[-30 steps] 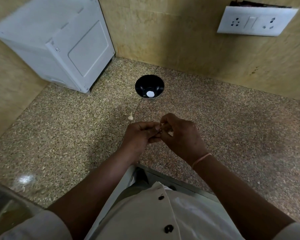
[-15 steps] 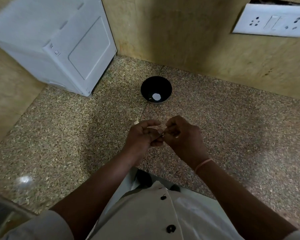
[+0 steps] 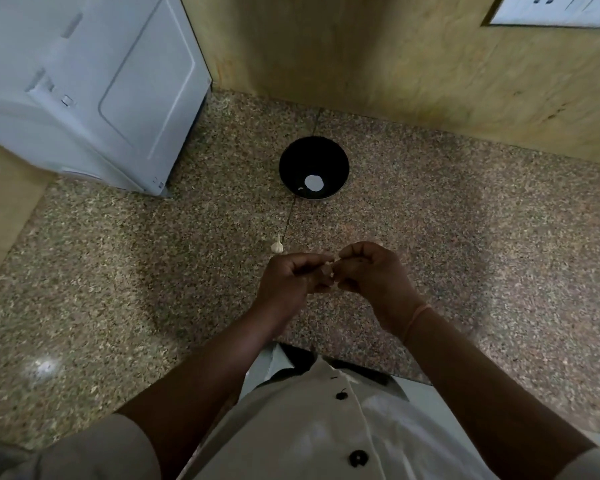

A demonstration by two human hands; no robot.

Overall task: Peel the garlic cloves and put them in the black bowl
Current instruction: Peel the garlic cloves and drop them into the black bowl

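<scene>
Garlic clove [image 3: 327,270] is pinched btwn both hands just above the speckled surface [image 3: 153,271] in head view: left hand [image 3: 291,278] w/ fingers curled round it, right hand [image 3: 371,271] w/ fingertips nipped on its pale skin, the two hands touching. A second garlic piece [image 3: 277,246] is seen lying on the surface just beyond the left hand, & the black bowl [image 3: 291,161] is set farther back near the wall, w/ a white round spot [image 3: 313,182] at its bottom (can't be identified). A white appliance [image 3: 84,81] is placed at far left.
</scene>
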